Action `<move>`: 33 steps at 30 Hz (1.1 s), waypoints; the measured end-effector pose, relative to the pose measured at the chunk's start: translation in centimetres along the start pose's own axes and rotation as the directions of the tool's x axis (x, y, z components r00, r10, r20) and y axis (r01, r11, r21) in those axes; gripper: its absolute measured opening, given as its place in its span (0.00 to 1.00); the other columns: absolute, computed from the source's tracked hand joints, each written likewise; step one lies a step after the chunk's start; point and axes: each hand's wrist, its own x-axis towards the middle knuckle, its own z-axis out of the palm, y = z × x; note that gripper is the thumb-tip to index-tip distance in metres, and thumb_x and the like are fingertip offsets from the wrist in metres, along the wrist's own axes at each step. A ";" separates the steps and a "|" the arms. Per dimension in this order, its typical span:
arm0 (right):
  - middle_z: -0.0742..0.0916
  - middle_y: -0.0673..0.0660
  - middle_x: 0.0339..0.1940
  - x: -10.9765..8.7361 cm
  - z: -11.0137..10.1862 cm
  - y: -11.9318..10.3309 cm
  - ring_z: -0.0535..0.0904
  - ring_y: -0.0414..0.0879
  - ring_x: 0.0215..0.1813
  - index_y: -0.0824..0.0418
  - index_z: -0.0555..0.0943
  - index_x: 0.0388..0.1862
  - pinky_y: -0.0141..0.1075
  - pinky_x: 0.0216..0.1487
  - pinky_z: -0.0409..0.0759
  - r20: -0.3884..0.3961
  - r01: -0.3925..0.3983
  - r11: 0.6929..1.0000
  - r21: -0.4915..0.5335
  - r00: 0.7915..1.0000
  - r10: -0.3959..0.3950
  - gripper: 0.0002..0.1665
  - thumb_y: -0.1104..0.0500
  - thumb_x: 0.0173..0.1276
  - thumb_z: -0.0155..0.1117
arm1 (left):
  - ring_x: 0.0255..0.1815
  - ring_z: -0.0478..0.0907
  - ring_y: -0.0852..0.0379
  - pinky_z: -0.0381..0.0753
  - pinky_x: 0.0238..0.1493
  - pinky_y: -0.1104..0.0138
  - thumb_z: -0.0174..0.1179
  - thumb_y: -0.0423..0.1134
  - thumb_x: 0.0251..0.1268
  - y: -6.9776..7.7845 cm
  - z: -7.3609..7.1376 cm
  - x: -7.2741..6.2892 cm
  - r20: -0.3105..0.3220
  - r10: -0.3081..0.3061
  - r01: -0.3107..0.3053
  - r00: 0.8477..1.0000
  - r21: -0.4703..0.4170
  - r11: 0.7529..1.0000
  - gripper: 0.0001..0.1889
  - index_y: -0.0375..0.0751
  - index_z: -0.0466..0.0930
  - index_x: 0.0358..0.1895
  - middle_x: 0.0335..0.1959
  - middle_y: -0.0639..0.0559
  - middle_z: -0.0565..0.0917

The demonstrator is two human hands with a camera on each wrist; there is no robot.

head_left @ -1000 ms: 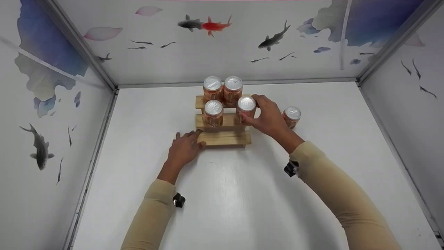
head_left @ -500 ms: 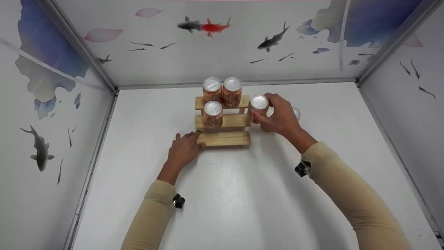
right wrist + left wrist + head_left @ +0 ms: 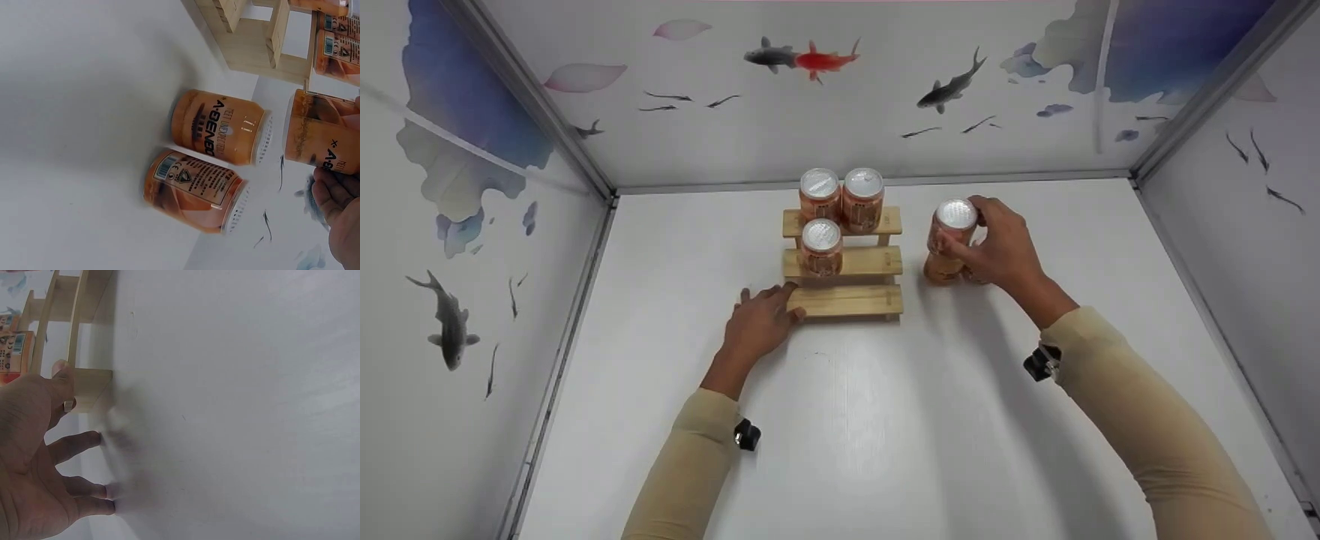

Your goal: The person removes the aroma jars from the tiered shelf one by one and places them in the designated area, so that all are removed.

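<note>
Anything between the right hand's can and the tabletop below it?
Possibly: two cans stand on the tabletop right of the rack, lower than the held can; can't tell whether either is directly beneath. Nothing else visible intervenes.

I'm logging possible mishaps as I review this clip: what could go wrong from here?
The raised can in the right hand is close to two standing cans on the table, so lowering it might knock one over.

The left hand pinches one end of the wooden rack's lowest step; a tug could shift the rack and perhaps topple the three shelved cans.
</note>
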 end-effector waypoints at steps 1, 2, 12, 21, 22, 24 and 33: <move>0.87 0.71 0.60 0.0 -0.2 0.3 0.86 0.63 0.57 0.74 0.77 0.71 0.57 0.58 0.85 -0.004 -0.003 1.000 -0.003 1.000 0.003 0.40 0.51 0.72 0.81 | 0.84 0.59 0.13 0.67 0.79 0.25 0.56 0.65 0.84 0.0 0.0 0.0 -0.002 0.000 0.000 1.000 0.002 1.000 0.35 0.55 0.71 0.85 0.83 0.40 0.75; 0.87 0.71 0.60 -0.1 -0.3 0.5 0.86 0.63 0.57 0.74 0.77 0.71 0.57 0.58 0.85 -0.006 -0.008 1.000 -0.005 1.000 0.008 0.40 0.51 0.72 0.81 | 0.84 0.59 0.13 0.67 0.79 0.25 0.56 0.65 0.84 0.0 0.0 0.0 -0.003 -0.001 0.001 1.000 0.002 1.000 0.35 0.55 0.71 0.85 0.83 0.40 0.76; 0.87 0.71 0.59 -0.5 -2.2 2.7 0.86 0.62 0.57 0.74 0.78 0.70 0.57 0.59 0.85 -0.046 -0.051 0.998 -0.027 0.998 0.049 0.37 0.53 0.73 0.80 | 0.85 0.60 0.16 0.66 0.80 0.26 0.55 0.65 0.85 0.0 0.3 0.2 0.009 -0.021 0.021 1.000 0.014 1.000 0.34 0.56 0.71 0.85 0.83 0.41 0.76; 0.87 0.71 0.58 -0.9 -3.7 4.4 0.85 0.62 0.55 0.74 0.79 0.68 0.56 0.56 0.83 -0.092 -0.096 0.994 -0.061 0.992 0.090 0.34 0.55 0.73 0.80 | 0.83 0.63 0.15 0.70 0.77 0.25 0.56 0.63 0.85 -0.1 0.2 0.2 -0.011 0.013 -0.012 1.000 0.034 0.999 0.33 0.55 0.72 0.84 0.81 0.41 0.78; 0.87 0.71 0.58 -1.0 -3.8 4.6 0.85 0.62 0.56 0.73 0.79 0.68 0.56 0.57 0.83 -0.093 -0.103 0.993 -0.059 0.991 0.098 0.34 0.56 0.73 0.80 | 0.82 0.63 0.15 0.70 0.76 0.25 0.56 0.63 0.85 -0.1 0.2 0.2 -0.012 0.016 -0.016 1.000 0.036 0.999 0.33 0.55 0.72 0.84 0.81 0.41 0.78; 0.87 0.71 0.58 -1.1 -4.1 4.9 0.85 0.62 0.56 0.73 0.79 0.68 0.56 0.57 0.83 -0.097 -0.115 0.992 -0.053 0.989 0.110 0.34 0.55 0.73 0.80 | 0.82 0.63 0.14 0.70 0.76 0.25 0.56 0.63 0.85 -0.1 0.2 0.2 -0.011 0.019 -0.018 1.000 0.034 0.999 0.33 0.55 0.72 0.84 0.81 0.41 0.77; 0.86 0.73 0.60 -1.6 -4.8 6.3 0.85 0.65 0.59 0.75 0.78 0.70 0.59 0.60 0.84 -0.122 -0.157 0.986 -0.048 0.981 0.150 0.35 0.57 0.73 0.79 | 0.84 0.58 0.13 0.64 0.80 0.25 0.57 0.64 0.84 0.1 -0.3 0.1 0.021 -0.004 0.004 1.000 0.012 1.000 0.35 0.54 0.70 0.85 0.83 0.39 0.75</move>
